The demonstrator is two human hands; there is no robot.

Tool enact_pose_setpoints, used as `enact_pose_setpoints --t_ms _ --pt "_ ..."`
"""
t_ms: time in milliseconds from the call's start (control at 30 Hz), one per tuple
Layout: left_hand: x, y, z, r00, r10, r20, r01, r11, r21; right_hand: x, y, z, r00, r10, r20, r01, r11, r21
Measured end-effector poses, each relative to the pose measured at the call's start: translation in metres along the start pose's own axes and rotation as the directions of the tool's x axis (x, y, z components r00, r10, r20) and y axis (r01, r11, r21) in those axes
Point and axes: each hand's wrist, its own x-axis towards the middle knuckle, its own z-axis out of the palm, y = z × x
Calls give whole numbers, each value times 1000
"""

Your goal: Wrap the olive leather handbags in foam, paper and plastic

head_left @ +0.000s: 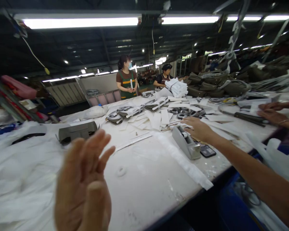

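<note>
Left hand (86, 186): we hold it raised, open and empty.
Right hand (198, 129): we extend its fingers beside the grey, angular tape dispenser (188, 146); whether they touch the flat white pieces (165, 116), we cannot tell.
Dispenser: near the white worktop's (144, 179) front edge, beside a black phone (208, 151).

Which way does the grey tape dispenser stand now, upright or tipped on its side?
Upright: the tape dispenser sits base-down on the table, its open top facing up, close to the right hand.
</note>
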Motion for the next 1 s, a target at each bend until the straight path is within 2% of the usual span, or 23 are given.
enact_pose_setpoints --t_ms 67,100,167,267,333,433,533,600,667,700,733,767,800,833,867,900,933,1000 --pt "-14 -16 2 994 -92 67 89 995 37 2 14 32 976 64 206 -36 990 -136" --pt "-21 -26 1 981 -173 87 167 983 73 1 21 47 966 91 244 -51 985 -167" --pt "-35 -46 -6 935 -341 101 326 935 140 0 30 71 956 122 268 -72 979 -190" --pt "-51 -74 -16 863 -497 90 477 861 176 -2 35 87 954 128 273 -82 981 -175" --pt "-60 -89 -20 824 -562 65 545 820 174 0 34 88 965 126 231 -97 986 -133" --pt "-73 -105 -23 786 -617 39 601 777 187 7 29 81 980 181 84 -179 983 -40" --pt "-84 -118 -23 754 -656 36 636 743 207 18 22 66 963 267 -44 -261 959 113" --pt "-90 -125 -20 732 -680 49 663 727 181 22 12 55 953 299 -47 -279 929 244" --pt "-93 -130 -13 716 -694 73 683 718 130 19 -7 43 958 288 -1 -267 888 374" --pt "-93 -131 -9 710 -698 90 690 716 110 14 -19 38 959 281 43 -265 828 494" --pt "-93 -132 -4 706 -699 112 692 715 99 7 -34 34 956 274 100 -272 711 648" --pt "-92 -132 2 702 -697 146 690 717 100 -2 -49 30 950 263 169 -288 524 802" --pt "-91 -132 7 702 -687 186 680 725 109 -11 -65 27 939 242 245 -308 275 911" --pt "-89 -131 13 705 -671 228 663 739 123 -21 -81 25 927 207 311 -323 26 946" --pt "-87 -129 18 713 -649 266 638 758 139 -30 -96 24 918 165 361 -332 -182 926" --pt "-84 -128 23 724 -623 296 608 779 153 -39 -110 24 913 125 387 -335 -311 890" --pt "-82 -126 28 739 -595 316 575 802 164 -47 -123 24 913 90 398 -334 -394 856" --pt "-78 -124 36 772 -537 340 511 842 171 -60 -146 28 915 37 402 -334 -490 805"
